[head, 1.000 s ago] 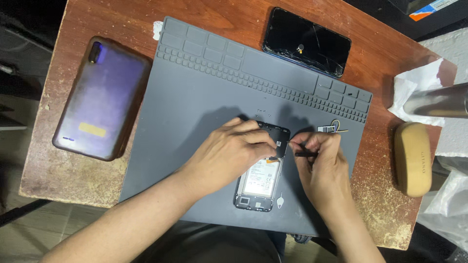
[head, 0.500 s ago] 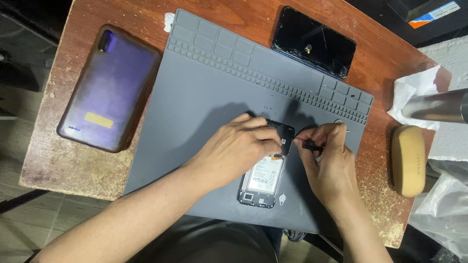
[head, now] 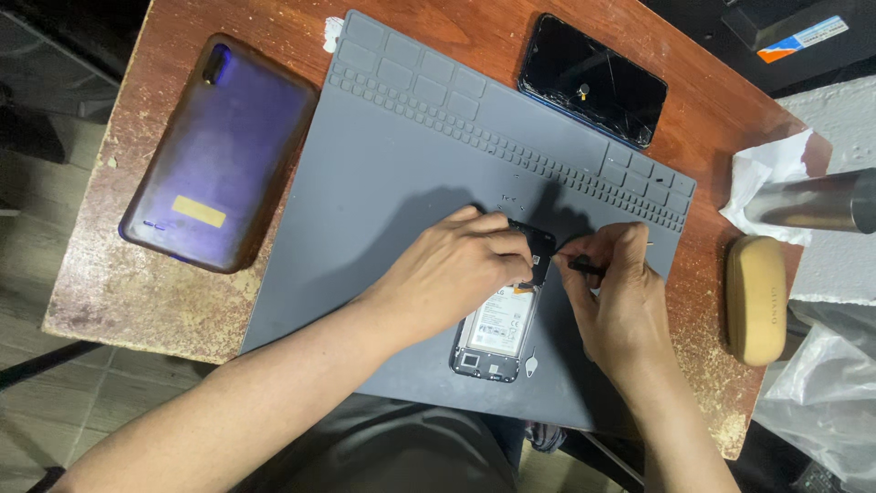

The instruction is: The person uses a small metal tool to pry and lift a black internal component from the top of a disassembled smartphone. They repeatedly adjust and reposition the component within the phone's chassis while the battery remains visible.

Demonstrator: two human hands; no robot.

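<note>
Head view, looking straight down: nearest the wearer, two bare forearms are seen reaching up onto a large grey silicone work mat [head: 401,183] laid on a worn reddish-brown wooden bench [head: 119,292]. An opened smartphone with its back cover off and a pale battery exposed [head: 500,330] is laid upright on the near-right part of the mat. The left hand [head: 456,269] is pressed over the upper half of the opened phone, fingers curled down on its dark top edge, so its grip is closed on the phone. The right hand [head: 620,292] is placed just beside the phone's upper right corner, its grip pinched narrow around a thin dark tool [head: 584,266] whose tip is pointed at the phone's top; the tip itself is too small to be made out.

Further right on the bench, a tan oval case [head: 756,298] is seen, with crumpled white tissue [head: 762,173] and a metal cylinder [head: 808,203] beyond it. To the left, a purple phone back in a translucent case [head: 219,151] is laid off the mat. At the far edge, a black phone with a cracked screen [head: 593,79] is rested just beyond the mat's ridged compartments.
</note>
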